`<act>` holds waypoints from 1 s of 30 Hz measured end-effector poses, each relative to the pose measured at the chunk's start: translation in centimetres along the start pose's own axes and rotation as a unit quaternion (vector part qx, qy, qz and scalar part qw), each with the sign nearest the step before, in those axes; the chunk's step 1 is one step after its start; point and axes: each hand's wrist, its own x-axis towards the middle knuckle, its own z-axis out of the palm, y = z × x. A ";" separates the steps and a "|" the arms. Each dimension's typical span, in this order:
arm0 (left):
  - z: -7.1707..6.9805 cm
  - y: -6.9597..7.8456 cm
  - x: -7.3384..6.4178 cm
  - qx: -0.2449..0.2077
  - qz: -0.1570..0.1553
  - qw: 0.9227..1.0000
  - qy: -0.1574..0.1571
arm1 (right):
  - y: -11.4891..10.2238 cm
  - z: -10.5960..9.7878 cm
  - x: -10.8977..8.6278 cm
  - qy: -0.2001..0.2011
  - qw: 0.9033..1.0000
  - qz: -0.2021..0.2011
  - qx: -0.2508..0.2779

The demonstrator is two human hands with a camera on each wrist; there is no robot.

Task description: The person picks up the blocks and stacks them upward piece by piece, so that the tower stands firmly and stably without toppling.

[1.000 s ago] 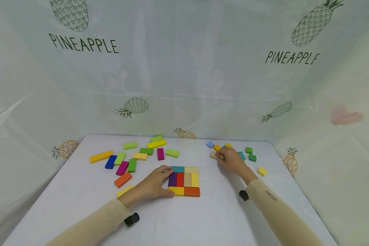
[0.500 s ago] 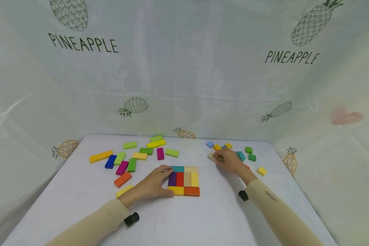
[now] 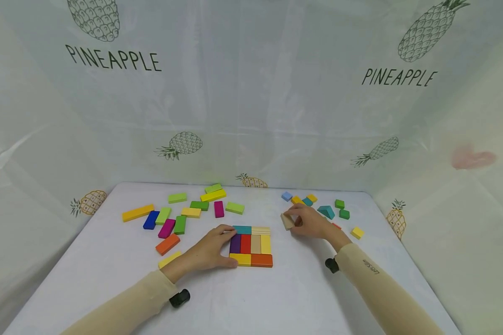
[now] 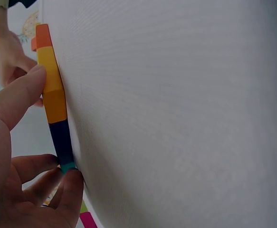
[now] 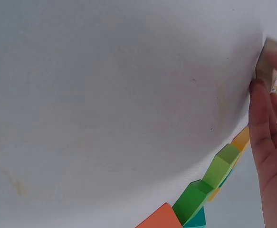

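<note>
My left hand lies along the left side of a flat rectangle of coloured blocks, thumb at the yellow block in its front corner and fingertips at the teal block in its back corner. In the left wrist view, thumb and fingers are spread well apart against the edge blocks. To the right of the rectangle, my right hand pinches a plain wooden block between thumb and fingers. This block looks tilted, close to the tabletop; the hand partly covers it in the right wrist view.
Loose blocks lie at the back left, among them a long orange-yellow one, a dark blue one and an orange one. Behind the right hand are a teal triangular block, green cubes and a yellow block.
My right hand has drawn the wooden block toward the left and nearer to me, tilting it and uncovering the teal blocks behind. My left hand has stayed in place.
</note>
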 end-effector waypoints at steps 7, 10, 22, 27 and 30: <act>0.0 0.1 0.0 0.000 0.002 1.000 0.002 | 0.4 0.2 -0.2 0.001 1.000 -0.003 0.009; 0.0 0.1 -0.1 -0.001 -0.001 1.000 0.002 | 0.3 0.3 -0.3 0.005 1.000 -0.008 0.007; 0.0 0.0 0.1 0.001 -0.001 1.000 0.002 | -0.8 1.2 -1.9 0.023 0.999 -0.013 0.035; 0.0 0.1 0.0 0.004 -0.001 1.000 0.003 | -3.0 1.3 -2.8 0.025 0.997 -0.037 0.070; 0.0 0.1 0.0 0.005 -0.003 1.000 0.003 | -4.2 1.6 -2.9 0.018 0.995 -0.056 0.081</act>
